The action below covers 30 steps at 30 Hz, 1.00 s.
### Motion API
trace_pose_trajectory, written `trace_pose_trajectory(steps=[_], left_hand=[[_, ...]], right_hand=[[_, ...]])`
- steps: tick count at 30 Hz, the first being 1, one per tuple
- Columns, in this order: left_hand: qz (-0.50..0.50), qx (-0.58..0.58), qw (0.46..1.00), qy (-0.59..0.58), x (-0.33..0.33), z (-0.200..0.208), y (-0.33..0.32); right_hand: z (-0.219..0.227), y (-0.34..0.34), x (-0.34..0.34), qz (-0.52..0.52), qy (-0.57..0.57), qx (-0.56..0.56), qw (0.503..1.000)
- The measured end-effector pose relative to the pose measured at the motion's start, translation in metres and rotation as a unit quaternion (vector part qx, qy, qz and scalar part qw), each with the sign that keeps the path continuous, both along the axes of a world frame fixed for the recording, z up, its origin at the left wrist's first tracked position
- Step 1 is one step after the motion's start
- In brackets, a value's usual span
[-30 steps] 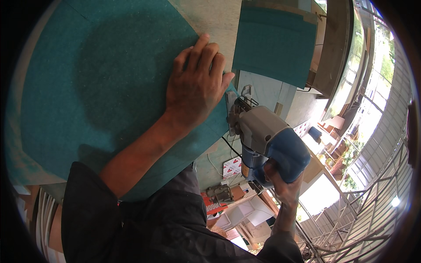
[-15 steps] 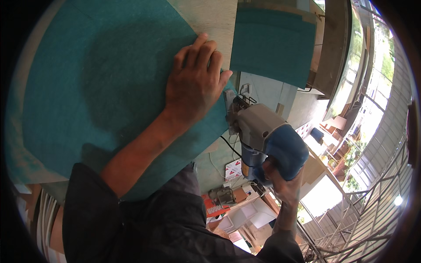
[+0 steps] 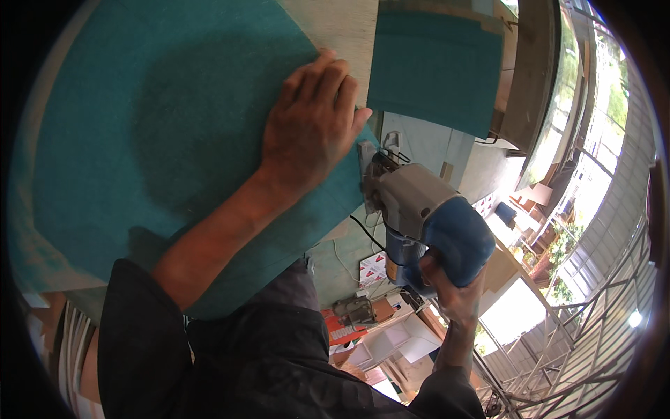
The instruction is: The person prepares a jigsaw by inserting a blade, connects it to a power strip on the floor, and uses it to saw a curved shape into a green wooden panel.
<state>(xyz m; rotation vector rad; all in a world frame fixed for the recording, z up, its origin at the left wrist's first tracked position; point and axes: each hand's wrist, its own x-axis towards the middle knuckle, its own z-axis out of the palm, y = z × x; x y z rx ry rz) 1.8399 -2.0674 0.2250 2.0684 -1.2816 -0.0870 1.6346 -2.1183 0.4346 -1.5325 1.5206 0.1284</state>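
A jigsaw with a grey body and blue handle is gripped by my right hand, whose fingers wrap around the handle. Its metal base plate meets the edge of a large teal-coated board. The blade is hard to make out. My left hand lies on the board close to that edge, palm down and fingers slightly bent, with the thumb stretched toward the jigsaw. Bare pale wood borders the teal surface beyond my fingertips.
Another teal panel lies beyond the board, to the right. A black cord hangs below the jigsaw. On the floor are a red-and-white box and another power tool. A metal-framed wall stands at far right.
The jigsaw and my right hand have shifted very slightly to the right in the picture. My left hand stays on the board, with its fingers moved a little.
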Motion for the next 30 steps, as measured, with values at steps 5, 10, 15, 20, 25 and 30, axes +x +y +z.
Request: trace_pose_trajectory(steps=[5,10,15,20,25,30], left_hand=[[0.005,-0.005,1.0,-0.002,0.0005,0.0007,0.0007],[0.005,-0.008,1.0,0.005,0.0025,0.0029,0.0006],[0.004,-0.004,1.0,-0.009,0.002,0.0021,0.0021],[0.002,-0.001,1.0,-0.009,0.0006,0.0017,0.0014],[-0.001,-0.003,1.0,-0.002,0.0006,0.0002,0.0016],[-0.002,0.0,1.0,-0.007,0.0006,0.0012,0.0021]], right_hand=[[0.0004,-0.0021,0.0004,-0.001,-0.002,0.005,1.0],[-0.0011,-0.0022,0.0011,0.0,-0.007,0.0,1.0],[-0.0008,-0.0048,0.0002,0.007,-0.011,0.009,1.0],[-0.0016,-0.003,0.0018,0.0,-0.008,-0.009,1.0],[-0.0017,-0.0041,0.0033,0.0,-0.007,-0.002,1.0],[0.0,-0.0062,0.0056,0.012,-0.003,0.001,1.0]])
